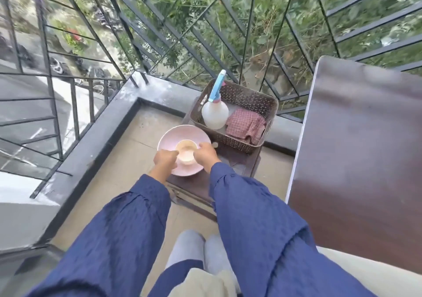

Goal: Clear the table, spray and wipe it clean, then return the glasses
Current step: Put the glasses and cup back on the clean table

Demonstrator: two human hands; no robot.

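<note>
A pale cup (186, 153) sits inside a pink bowl (169, 140) on a low dark stool (242, 164). My left hand (165, 159) touches the cup's left side and my right hand (205, 155) grips its right rim. Behind the bowl, a brown perforated basket (255, 96) holds a white spray bottle (214, 112) with a blue trigger and a folded red checked cloth (246, 126). The dark brown table (358, 148) stands to the right, its top bare.
A black metal railing (141, 29) with glass panels runs along the balcony edge on a grey ledge (107, 132). A cream seat edge (374, 271) shows at the lower right. My feet in grey socks stand on the beige floor.
</note>
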